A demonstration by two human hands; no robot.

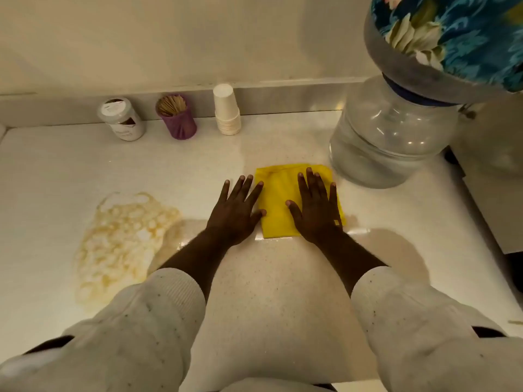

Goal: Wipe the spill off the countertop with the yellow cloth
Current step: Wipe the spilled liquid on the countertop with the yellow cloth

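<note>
A folded yellow cloth (278,199) lies flat on the white countertop (56,176), just in front of the water jug. My right hand (314,207) rests palm down on the cloth with fingers spread. My left hand (236,210) lies flat on the counter at the cloth's left edge, its thumb and fingertips touching the fabric. A foamy, yellowish-white spill (121,244) spreads over the counter to the left of my left arm, apart from the cloth.
A large clear water jug (387,142) with a floral cover (452,35) stands at the back right. Along the back wall stand a white jar (121,118), a purple toothpick holder (177,117) and stacked paper cups (226,110). The counter's edge runs down the right.
</note>
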